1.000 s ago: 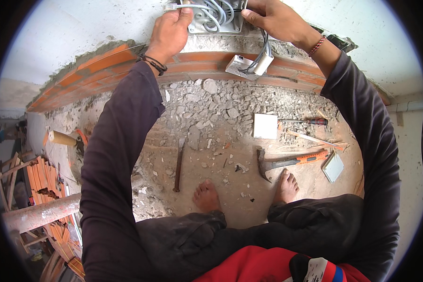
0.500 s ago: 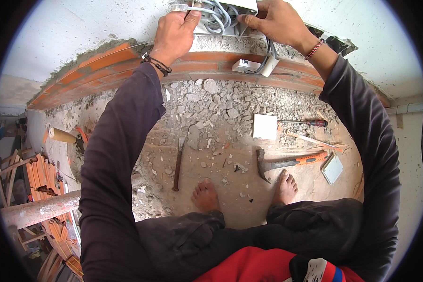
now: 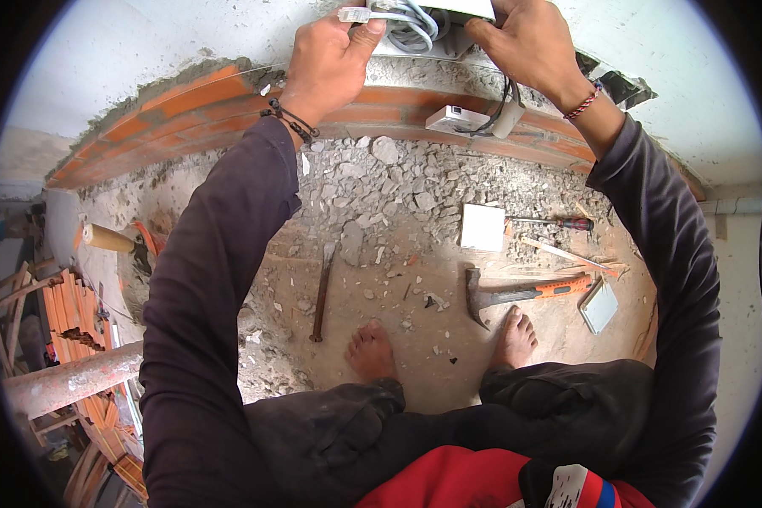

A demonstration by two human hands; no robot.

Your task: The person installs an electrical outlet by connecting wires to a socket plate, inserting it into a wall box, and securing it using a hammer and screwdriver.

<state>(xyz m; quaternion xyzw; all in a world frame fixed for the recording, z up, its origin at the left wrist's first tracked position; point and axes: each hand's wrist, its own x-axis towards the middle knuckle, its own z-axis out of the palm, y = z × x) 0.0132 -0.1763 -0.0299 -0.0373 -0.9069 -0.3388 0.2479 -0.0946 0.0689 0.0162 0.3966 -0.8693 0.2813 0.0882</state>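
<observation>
At the top, a white electrical box (image 3: 474, 8) sits at the wall, with a coiled grey network cable (image 3: 415, 34) inside it. My left hand (image 3: 330, 68) is closed at the box's left edge, thumb pressed in; its fingertips are partly hidden. Just above that thumb, the cable's clear plug (image 3: 353, 14) sticks out over the fingers. My right hand (image 3: 529, 51) grips the box's right side, its thumb on the edge and the other fingers largely out of sight. Below hangs a small white socket module (image 3: 455, 119) on dark wires, beside another pale piece (image 3: 508, 120).
Broken rubble (image 3: 372, 186) lies under exposed bricks (image 3: 203, 93). On the floor are a chisel (image 3: 323, 292), an orange-handled hammer (image 3: 525, 292), a screwdriver (image 3: 571, 223) and white plates (image 3: 483, 227). A pipe (image 3: 76, 381) and stacked bricks (image 3: 72, 305) stand left.
Both hands, the box and its cable have shifted right in the picture together. The hanging socket module sits slightly further right. The tools on the floor lie as before.
</observation>
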